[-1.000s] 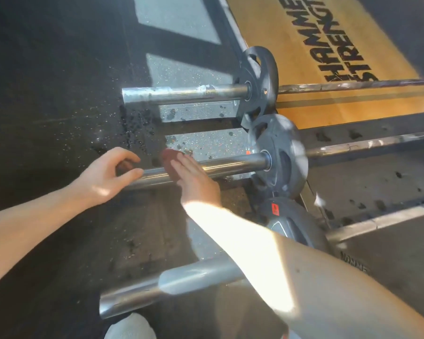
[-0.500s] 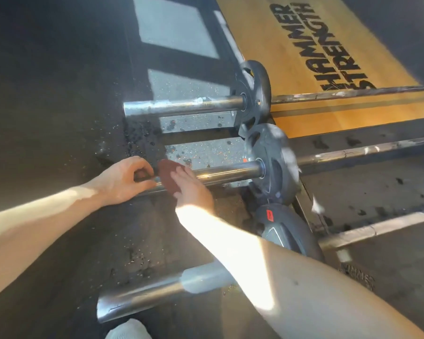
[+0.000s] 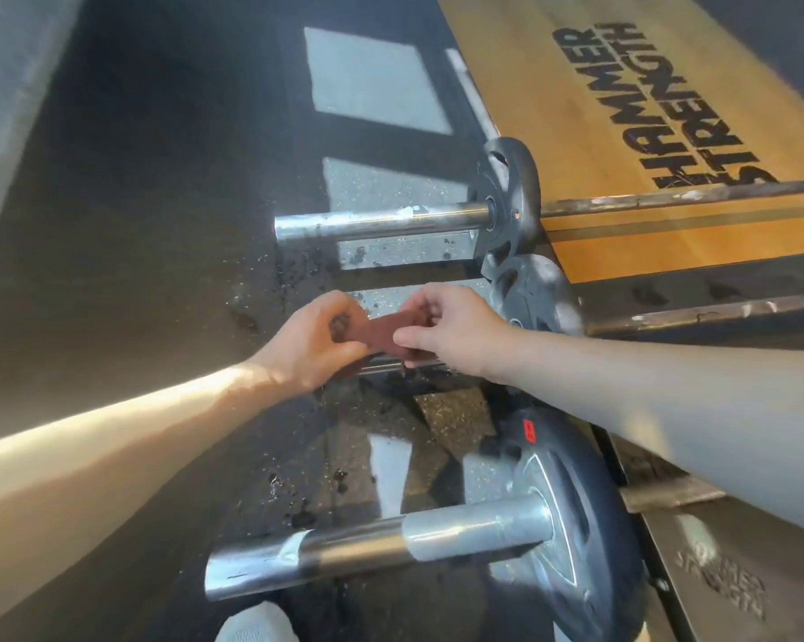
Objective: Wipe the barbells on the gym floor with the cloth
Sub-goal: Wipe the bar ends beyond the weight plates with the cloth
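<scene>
Three barbells lie side by side on the dark gym floor, each with a black plate. A small dark red cloth point(image 3: 381, 333) is stretched between both hands just above the middle barbell's sleeve point(image 3: 390, 366). My left hand point(image 3: 314, 340) pinches the cloth's left end and my right hand point(image 3: 451, 326) pinches its right end. The hands hide most of that sleeve. The far barbell's sleeve point(image 3: 376, 223) and the near barbell's sleeve point(image 3: 376, 551) lie bare.
Black plates point(image 3: 536, 296) point(image 3: 580, 525) stand to the right of the sleeves. A wooden lifting platform point(image 3: 622, 132) with black lettering lies at the back right. Wet specks dot the floor point(image 3: 270, 275) left of the sleeves. A white shoe tip point(image 3: 256, 625) shows at the bottom.
My right hand lifted off the middle sleeve and now pinches the cloth's right end. My left hand took the cloth's left end. The view shifted closer and to the left.
</scene>
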